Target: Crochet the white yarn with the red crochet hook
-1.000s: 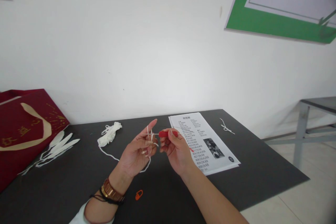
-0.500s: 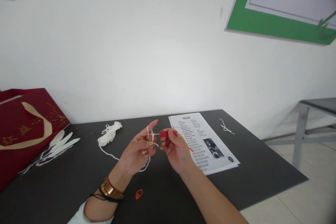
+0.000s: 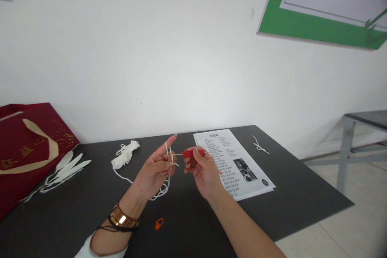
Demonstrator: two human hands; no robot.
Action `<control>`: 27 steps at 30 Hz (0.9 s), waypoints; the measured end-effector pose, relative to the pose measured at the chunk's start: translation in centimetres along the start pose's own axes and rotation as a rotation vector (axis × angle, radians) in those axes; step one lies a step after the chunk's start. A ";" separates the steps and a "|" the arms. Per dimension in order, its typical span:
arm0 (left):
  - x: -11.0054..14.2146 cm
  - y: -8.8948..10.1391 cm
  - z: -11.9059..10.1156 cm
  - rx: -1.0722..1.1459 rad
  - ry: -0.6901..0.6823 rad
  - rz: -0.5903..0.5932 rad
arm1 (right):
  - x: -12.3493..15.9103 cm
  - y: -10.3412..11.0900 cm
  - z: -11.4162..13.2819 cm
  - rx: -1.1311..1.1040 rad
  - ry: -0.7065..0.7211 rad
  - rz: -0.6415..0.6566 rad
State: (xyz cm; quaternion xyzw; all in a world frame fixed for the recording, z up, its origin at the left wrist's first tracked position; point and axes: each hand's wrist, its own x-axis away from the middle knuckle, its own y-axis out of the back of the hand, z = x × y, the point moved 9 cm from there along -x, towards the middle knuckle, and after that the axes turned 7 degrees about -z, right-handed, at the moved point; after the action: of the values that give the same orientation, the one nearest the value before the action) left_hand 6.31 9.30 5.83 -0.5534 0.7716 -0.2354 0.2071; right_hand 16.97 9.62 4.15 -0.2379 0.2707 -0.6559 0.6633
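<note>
My right hand [image 3: 202,167] grips the red handle of a crochet hook [image 3: 189,153], whose thin metal shaft points left. White yarn [image 3: 171,148] runs over the raised index finger of my left hand [image 3: 155,171], and the thumb and other fingers pinch the yarn near a small loop at the shaft. The hook's tip lies among the strands by that index finger; how the loop sits on it is too small to tell. Loose yarn hangs below my left hand and trails back to a white yarn bundle [image 3: 125,154] on the dark table [image 3: 290,193].
An orange stitch marker [image 3: 159,223] lies near the front. Printed sheets [image 3: 223,141] are right of my hands, with a short knotted white yarn [image 3: 258,145] beyond. At left are white crocheted pieces [image 3: 65,169] and a dark red bag [image 3: 33,137]. A white wall stands behind.
My left hand has shifted slightly left, away from my right hand, so more of the hook's shaft shows between them. More loose yarn now shows below the left hand.
</note>
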 end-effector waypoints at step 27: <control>-0.3 1.6 0.4 0.127 -0.041 -0.253 | 5.3 -4.1 3.3 1.004 0.999 0.239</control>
State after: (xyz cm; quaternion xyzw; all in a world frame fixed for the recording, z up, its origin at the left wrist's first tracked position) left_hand 5.45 9.96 4.58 -0.6366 0.6749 -0.2968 0.2263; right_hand 16.12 4.10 9.08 0.4558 0.2317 -0.6546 0.5569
